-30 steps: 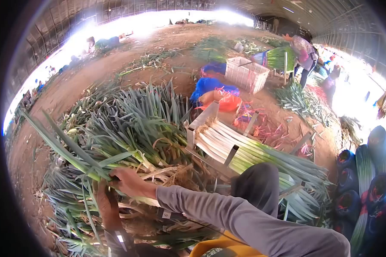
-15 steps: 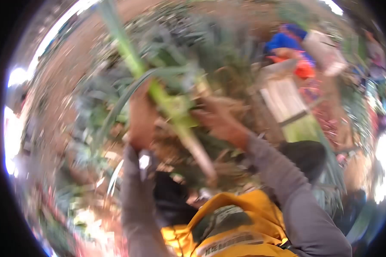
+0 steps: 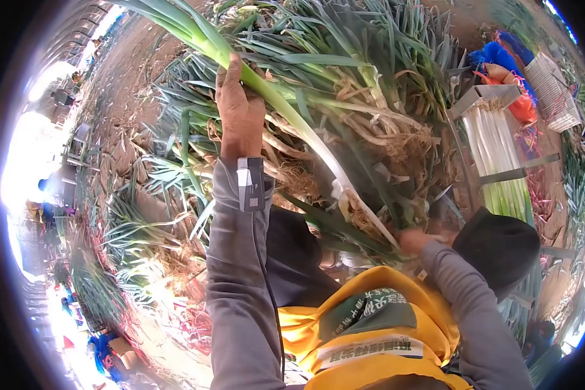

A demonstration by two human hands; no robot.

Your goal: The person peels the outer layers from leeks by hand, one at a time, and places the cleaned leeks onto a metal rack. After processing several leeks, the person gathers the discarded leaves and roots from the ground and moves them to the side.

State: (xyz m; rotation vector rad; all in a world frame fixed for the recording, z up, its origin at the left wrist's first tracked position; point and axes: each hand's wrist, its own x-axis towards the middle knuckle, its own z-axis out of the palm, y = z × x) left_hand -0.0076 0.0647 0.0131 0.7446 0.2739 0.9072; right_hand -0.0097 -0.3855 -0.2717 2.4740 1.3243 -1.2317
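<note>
A long leek [image 3: 292, 117] with green leaves and a white stem slants from the upper left down toward the lower right. My left hand [image 3: 242, 107] is wrapped round its green part. At the white lower end is my right hand [image 3: 414, 240], partly hidden, its fingers pressed together near peeled leaves; what it grips cannot be made out. Behind and below lies a pile of untrimmed leeks [image 3: 370, 84] with roots and brown outer skins.
A metal rack [image 3: 510, 175] at the right holds white-stemmed leeks in a row. Beyond it are a white crate [image 3: 552, 91], blue and orange cloth, and red ties on the soil. More leeks [image 3: 136, 227] lie at the left.
My hands have moved apart: the left up along the leek, the right down toward its lower end. The view has sharpened and shifted, and the leek's white stem now extends farther right.
</note>
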